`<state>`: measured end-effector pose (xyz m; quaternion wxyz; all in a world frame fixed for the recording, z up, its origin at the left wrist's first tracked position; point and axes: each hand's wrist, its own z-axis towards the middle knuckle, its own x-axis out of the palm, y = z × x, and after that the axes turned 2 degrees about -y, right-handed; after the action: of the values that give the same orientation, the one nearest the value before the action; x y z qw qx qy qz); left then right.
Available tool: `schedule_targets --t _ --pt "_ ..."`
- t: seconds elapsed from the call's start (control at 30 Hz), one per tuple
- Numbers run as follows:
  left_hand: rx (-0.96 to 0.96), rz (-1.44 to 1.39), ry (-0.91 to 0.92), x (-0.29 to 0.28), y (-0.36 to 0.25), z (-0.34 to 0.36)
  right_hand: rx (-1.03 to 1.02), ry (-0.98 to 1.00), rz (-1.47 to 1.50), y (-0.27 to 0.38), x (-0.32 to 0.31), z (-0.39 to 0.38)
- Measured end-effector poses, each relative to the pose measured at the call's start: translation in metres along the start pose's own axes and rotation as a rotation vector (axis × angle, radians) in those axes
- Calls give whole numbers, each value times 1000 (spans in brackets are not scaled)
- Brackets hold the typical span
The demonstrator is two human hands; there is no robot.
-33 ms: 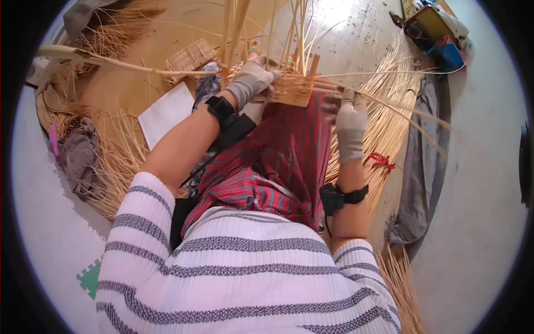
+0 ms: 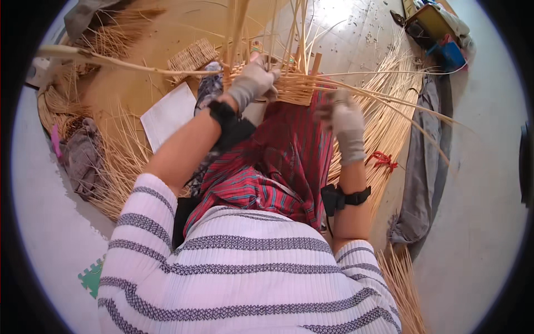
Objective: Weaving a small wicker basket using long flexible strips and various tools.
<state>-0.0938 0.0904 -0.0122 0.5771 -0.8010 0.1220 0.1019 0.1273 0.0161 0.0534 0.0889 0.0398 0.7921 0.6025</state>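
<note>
A partly woven wicker basket (image 2: 293, 89), with upright stakes standing from it, rests over my lap on a red striped cloth (image 2: 283, 133). My left hand (image 2: 255, 80), in a pale fingerless-looking glove, is closed on the basket's near left side. Long loose willow rods (image 2: 384, 99) stick out from its right end, and a thicker rod (image 2: 128, 65) reaches out to the left. My right hand (image 2: 346, 114), gloved too, hovers just below the right-hand rods. Motion smears its fingers, so whether it touches a rod cannot be made out.
A large bundle of willow rods (image 2: 384, 131), tied with a red string (image 2: 382, 160), lies to the right beside a grey cloth (image 2: 418, 167). A small woven piece (image 2: 192, 58) and a white sheet (image 2: 168, 114) are at the left, near more loose rods (image 2: 125, 172). A blue container (image 2: 451, 54) stands far right.
My right hand has shifted slightly away from the rods at the basket's right end, and its fingers are blurred. The left hand stays on the basket.
</note>
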Motion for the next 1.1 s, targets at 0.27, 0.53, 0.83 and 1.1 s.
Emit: schedule_targets --t 0.27,0.53,0.83,1.1 --pt "266 -337 -360 -56 43 -68 -1120 11 -287 58 96 -31" --pt "349 171 265 -123 19 -7 -1054 26 -282 70 131 -23" --pt "198 -163 423 -116 40 1 -1310 250 -904 59 190 -88" --pt "179 -2 385 -123 29 9 -392 -145 268 -19 84 50"
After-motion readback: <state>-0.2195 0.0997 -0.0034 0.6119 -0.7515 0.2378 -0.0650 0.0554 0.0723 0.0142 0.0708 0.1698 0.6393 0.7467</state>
